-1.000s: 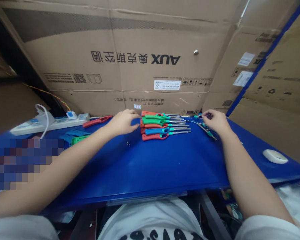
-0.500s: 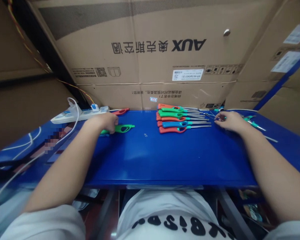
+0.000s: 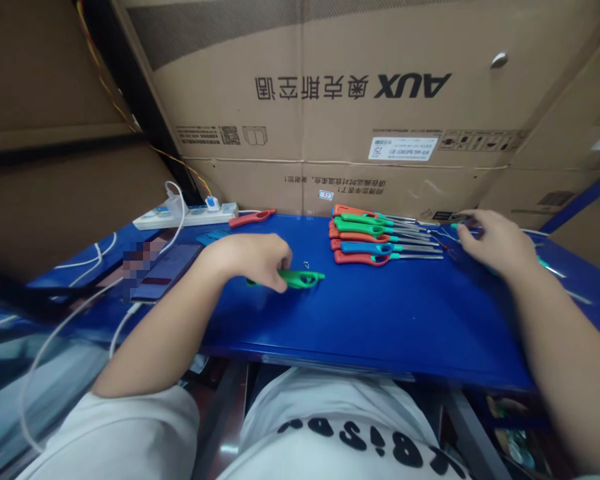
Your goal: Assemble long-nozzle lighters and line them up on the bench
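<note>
My left hand (image 3: 267,260) is closed round a green lighter handle (image 3: 303,279), which has a finger loop and a short tip but no metal tube showing. It is just above or on the blue table, left of a stack of assembled long-nosed lighters (image 3: 360,248) in red, green and blue. My right hand (image 3: 493,237) is at the far right of that stack, by the metal tube ends. Its thumb and fingers are curled together near thin wires (image 3: 443,241) and teal parts; what lies between the fingertips is too small to make out.
A red lighter handle (image 3: 253,218) and a blue one (image 3: 213,236) lie at the back left. Nearby are a white power strip (image 3: 195,215), cables and a phone (image 3: 167,277). Tiny metal bits (image 3: 307,265) lie mid-table. Metal tubes (image 3: 577,296) sit at the right; cardboard stands behind.
My left hand has brought the green lighter handle rightward and nearer to me, away from the blue handle. My right hand stays near the tube ends. The view has turned slightly left.
</note>
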A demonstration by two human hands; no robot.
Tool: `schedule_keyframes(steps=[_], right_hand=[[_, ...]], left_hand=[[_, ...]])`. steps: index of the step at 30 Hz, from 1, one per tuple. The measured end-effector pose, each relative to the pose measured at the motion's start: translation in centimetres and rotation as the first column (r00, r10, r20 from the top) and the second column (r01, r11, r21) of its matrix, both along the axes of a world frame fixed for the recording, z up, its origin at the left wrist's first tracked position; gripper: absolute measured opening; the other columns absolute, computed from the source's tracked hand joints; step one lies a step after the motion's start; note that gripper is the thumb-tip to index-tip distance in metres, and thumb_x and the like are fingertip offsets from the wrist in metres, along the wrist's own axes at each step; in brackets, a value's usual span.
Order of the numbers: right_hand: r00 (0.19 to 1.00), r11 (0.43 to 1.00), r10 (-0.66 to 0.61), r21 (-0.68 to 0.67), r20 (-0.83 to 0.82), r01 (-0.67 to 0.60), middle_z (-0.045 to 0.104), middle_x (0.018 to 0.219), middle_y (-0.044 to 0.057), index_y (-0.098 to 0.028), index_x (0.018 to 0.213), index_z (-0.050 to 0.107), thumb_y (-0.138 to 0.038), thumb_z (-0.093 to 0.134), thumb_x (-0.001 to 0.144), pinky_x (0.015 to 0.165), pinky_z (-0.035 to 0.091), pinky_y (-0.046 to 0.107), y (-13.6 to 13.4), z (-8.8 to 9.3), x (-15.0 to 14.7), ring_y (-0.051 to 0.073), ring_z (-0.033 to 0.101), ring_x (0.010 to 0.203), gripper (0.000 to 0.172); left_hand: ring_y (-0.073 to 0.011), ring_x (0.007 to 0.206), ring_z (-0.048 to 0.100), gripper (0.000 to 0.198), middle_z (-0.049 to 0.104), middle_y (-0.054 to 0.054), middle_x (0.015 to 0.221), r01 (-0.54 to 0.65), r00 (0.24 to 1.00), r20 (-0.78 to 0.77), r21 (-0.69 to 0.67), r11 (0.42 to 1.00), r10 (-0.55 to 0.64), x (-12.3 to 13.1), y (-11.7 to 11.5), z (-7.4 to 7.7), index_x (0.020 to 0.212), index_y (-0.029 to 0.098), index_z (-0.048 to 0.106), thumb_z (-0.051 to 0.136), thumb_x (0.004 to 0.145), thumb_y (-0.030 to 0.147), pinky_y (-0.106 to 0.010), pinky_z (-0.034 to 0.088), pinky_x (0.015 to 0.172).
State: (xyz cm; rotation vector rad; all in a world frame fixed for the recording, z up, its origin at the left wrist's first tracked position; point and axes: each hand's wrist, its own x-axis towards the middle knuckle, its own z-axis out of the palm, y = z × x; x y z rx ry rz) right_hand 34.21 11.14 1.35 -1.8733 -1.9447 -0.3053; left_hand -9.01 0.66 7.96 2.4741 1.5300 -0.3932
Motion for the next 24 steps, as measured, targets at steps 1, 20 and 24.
schedule_keyframes(steps=[1, 20, 24], right_hand=[[0.997, 0.992, 0.07, 0.109, -0.036, -0.066, 0.072, 0.116, 0.016, -0.017, 0.12, 0.067, -0.034, 0.049, 0.093, 0.08, 0.048, 0.036, -0.2, 0.1, -0.6, 0.027, 0.066, 0.093, 0.036], [0.516, 0.487, 0.829, -0.175, -0.214, -0.856, 0.062, 0.069, 0.001, -0.019, 0.08, 0.066, -0.052, 0.073, 0.083, 0.059, 0.039, 0.026, -4.6, -1.6, -9.5, 0.014, 0.054, 0.062, 0.034], [0.525, 0.406, 0.793, -0.373, -0.311, -0.834, 0.061, 0.07, -0.001, -0.019, 0.08, 0.066, -0.062, 0.081, 0.07, 0.056, 0.039, 0.025, -5.1, -1.4, -9.6, 0.013, 0.054, 0.062, 0.047]], left_hand=[[-0.0163, 0.064, 0.062, 0.018, 0.072, 0.0, 0.08, 0.062, 0.997, 0.053, -0.073, 0.995, -0.058, 0.6, -0.5, -0.1, 0.087, 0.02, 0.073, 0.071, 0.072, 0.03, -0.025, 0.039, 0.054], [-0.0262, 0.104, 0.061, 0.049, 0.064, -0.01, 0.109, 0.161, 0.733, 0.579, 0.362, 0.918, -0.357, 7.9, 1.0, -11.7, 0.124, 0.018, 0.07, 0.07, 0.089, 0.053, -0.038, 0.05, 0.094], [-0.0284, 0.113, 0.06, 0.062, 0.064, -0.012, 0.119, 0.327, 0.711, 0.508, 0.374, 0.868, -0.486, 5.7, 2.4, -9.6, 0.129, 0.018, 0.065, 0.075, 0.083, 0.059, -0.038, 0.048, 0.098]])
